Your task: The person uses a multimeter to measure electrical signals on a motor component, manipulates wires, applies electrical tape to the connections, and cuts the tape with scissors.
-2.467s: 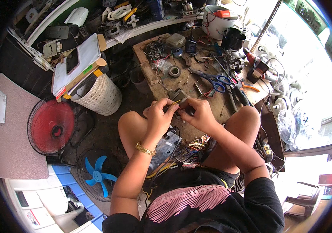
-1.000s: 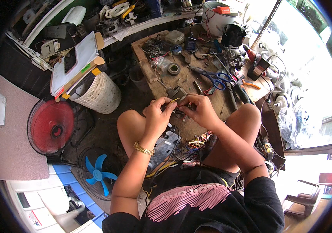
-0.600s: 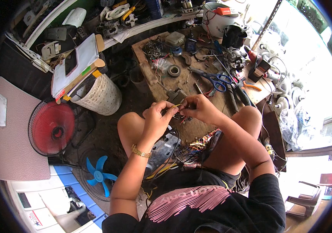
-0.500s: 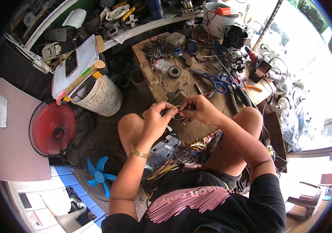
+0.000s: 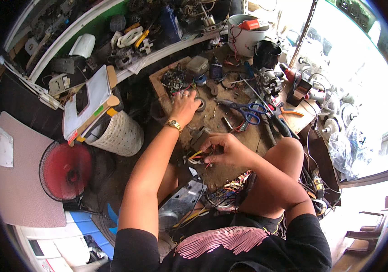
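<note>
My left hand (image 5: 184, 108), wearing a gold watch band (image 5: 174, 125), reaches to the far left of the wooden work board (image 5: 163, 87). Its fingers are stretched out beside a roll of black tape (image 5: 200, 104), near a heap of small metal parts (image 5: 173, 80). Whether the fingertips touch anything is hidden. My right hand (image 5: 226, 149) pinches thin yellow and red wires (image 5: 197, 155) above the board's near edge, by a dark grey block (image 5: 199, 136). Below, between my legs, lies a grey metal housing (image 5: 182, 201) beside a tangle of coloured wires (image 5: 235, 188).
Blue-handled scissors (image 5: 248, 111), a screwdriver (image 5: 254, 92) and orange-handled pliers (image 5: 291, 111) lie on the board's right. A white bucket (image 5: 244, 38) and black pot (image 5: 266, 53) stand behind. To my left are a white basket (image 5: 119, 136) and a red fan (image 5: 65, 172).
My left hand has let go of the wires and moved forward to the tape roll. My right hand keeps the wires and has moved slightly nearer me. The view has shifted.
</note>
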{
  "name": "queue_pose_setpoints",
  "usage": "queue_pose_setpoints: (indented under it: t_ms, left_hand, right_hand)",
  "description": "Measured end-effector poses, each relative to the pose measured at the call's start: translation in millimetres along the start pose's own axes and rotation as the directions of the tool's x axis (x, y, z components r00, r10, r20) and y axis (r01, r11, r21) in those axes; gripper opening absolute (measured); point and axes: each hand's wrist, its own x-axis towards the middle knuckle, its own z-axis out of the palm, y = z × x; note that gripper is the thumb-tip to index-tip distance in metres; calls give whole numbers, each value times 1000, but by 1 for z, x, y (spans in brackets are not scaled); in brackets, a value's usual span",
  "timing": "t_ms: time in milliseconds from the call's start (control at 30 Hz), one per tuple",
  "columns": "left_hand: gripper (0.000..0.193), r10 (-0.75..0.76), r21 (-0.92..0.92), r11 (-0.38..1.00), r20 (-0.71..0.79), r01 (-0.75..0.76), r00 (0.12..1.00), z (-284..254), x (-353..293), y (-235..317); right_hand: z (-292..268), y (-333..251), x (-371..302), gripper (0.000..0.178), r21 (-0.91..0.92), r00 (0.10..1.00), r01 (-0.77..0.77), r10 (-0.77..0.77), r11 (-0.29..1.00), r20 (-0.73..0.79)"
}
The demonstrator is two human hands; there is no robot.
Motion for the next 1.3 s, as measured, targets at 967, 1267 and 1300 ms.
queue_pose_setpoints:
  t_ms: [967, 1267, 1300]
  left_hand:
    - [32, -145, -488, 856, -541, -168, 828, -139, -62, 77]
    - [29, 34, -292, 931, -533, -221, 845, -140, -68, 73]
    - [29, 65, -242, 943, -533, -226, 843, -140, -68, 72]
  right_hand:
    - [-26, -21, 2, 20, 206, 792, 64, 76, 976, -605]
    - [-27, -34, 1, 14, 269, 792, -28, 186, 963, -581]
    - [-27, -33, 0, 14, 269, 792, -29, 186, 963, -582]
